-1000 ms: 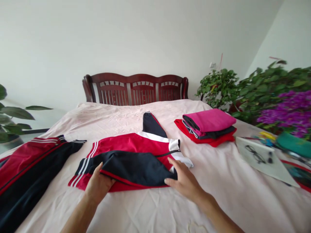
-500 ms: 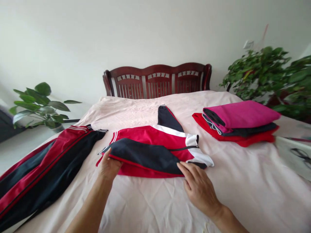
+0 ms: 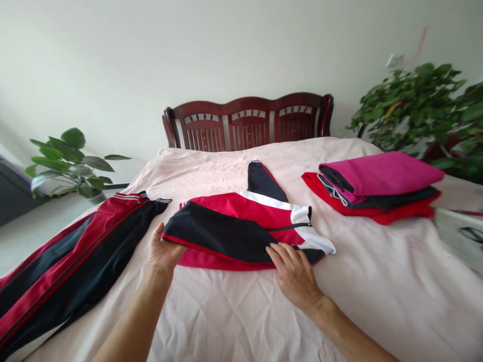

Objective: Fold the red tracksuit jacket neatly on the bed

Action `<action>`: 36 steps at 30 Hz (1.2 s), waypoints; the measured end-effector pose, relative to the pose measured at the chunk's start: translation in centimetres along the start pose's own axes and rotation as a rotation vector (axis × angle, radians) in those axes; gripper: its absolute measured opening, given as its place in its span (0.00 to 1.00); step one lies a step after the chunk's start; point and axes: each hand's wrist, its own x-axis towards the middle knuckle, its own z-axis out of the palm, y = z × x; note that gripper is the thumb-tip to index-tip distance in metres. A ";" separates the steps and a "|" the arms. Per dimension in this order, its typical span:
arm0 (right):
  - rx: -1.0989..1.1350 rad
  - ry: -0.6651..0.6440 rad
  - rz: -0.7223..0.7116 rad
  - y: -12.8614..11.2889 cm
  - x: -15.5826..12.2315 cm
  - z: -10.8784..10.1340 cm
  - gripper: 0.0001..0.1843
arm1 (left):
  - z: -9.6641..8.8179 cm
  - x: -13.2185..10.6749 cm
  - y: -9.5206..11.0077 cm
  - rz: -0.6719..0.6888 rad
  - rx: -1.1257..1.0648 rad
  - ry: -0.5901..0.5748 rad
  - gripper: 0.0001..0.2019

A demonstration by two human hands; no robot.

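A red, white and navy zip jacket [image 3: 230, 208] lies on the bed with its collar towards the right. Its near navy sleeve [image 3: 219, 234] is folded across the front, over part of the red body. At the cuff end, my left hand [image 3: 162, 251] holds the sleeve, the thumb on its edge and the fingers partly underneath. My right hand [image 3: 294, 271] grips the sleeve's lower edge closer to the shoulder, fingertips on top and the thumb mostly hidden. The other sleeve [image 3: 264, 182] stretches out towards the headboard.
Navy and red track pants [image 3: 86, 251] are spread at the left. A stack of folded clothes, magenta on top [image 3: 385, 173], sits at the right. Glasses [image 3: 471, 234] lie at the far right. A wooden headboard [image 3: 249, 123] and potted plants [image 3: 75, 166] border the bed [image 3: 226, 311].
My left hand has shifted slightly left with the cuff end of the sleeve, which covers more of the red hem. My right hand has slid a little left along the sleeve. The view has shifted slightly.
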 end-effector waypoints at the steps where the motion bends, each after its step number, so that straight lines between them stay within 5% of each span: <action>1: 0.000 0.008 -0.008 0.3 -0.1 -0.1 0.23 | 0.3 -0.1 0.0 0.020 -0.009 0.029 0.19; 9: -0.076 0.028 0.034 2.9 0.4 -1.0 0.28 | 1.4 -0.3 0.0 0.095 0.001 0.133 0.14; 15: -0.059 0.080 0.040 4.4 -0.2 -1.3 0.33 | -0.2 0.2 1.0 0.175 0.214 0.248 0.12; 19: 0.034 0.123 0.002 6.2 -1.3 -1.4 0.36 | -2.0 0.1 1.8 0.105 0.386 0.453 0.09; 24: 0.069 0.104 0.003 6.9 -1.8 -1.6 0.42 | -2.0 -0.4 2.7 -0.017 0.501 0.441 0.08; 30: 0.033 0.089 0.284 8.8 -2.0 -0.1 0.38 | -1.5 -0.7 2.6 0.161 0.817 0.637 0.04; 36: 0.123 0.052 0.335 10.1 -2.8 1.0 0.36 | -3.3 -1.4 3.0 0.316 1.124 0.720 0.09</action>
